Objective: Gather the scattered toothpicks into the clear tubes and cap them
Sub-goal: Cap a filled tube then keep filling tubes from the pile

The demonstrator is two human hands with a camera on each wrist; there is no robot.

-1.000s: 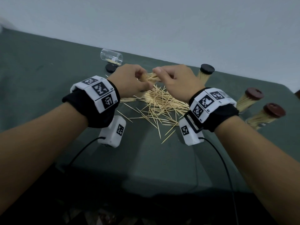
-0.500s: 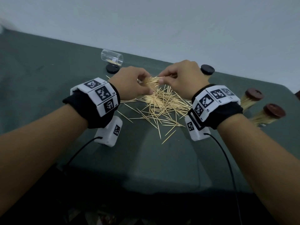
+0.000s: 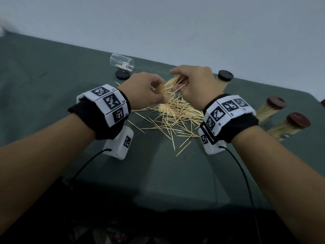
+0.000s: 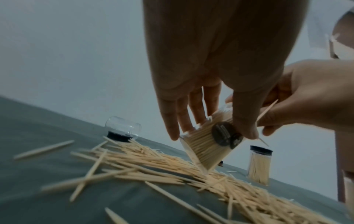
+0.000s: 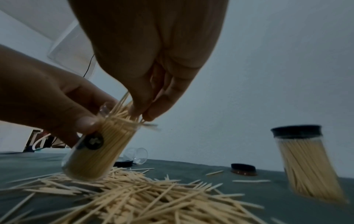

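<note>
Toothpicks [image 5: 122, 112] between right hand [image 3: 195, 85] and tube [image 5: 93, 156]

The toothpicks [image 3: 175, 115] look like pale, matt wood, smooth and thin. The tubes are clear, glossy plastic, like the empty tube [image 3: 121, 61] lying at the far left, with matt black caps [image 3: 225, 75] or glossy brown caps [image 3: 277, 102]. The worktop [image 3: 52, 71] has a dull green, cloth-like cover, and each wristband [image 3: 109, 104] is black cloth with smooth white plastic blocks.

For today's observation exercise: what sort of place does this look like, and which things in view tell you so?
Probably a plain indoor worktable set up for a sorting exercise: a dark green tabletop against a bare pale wall, loose toothpicks and capped tubes.
</note>
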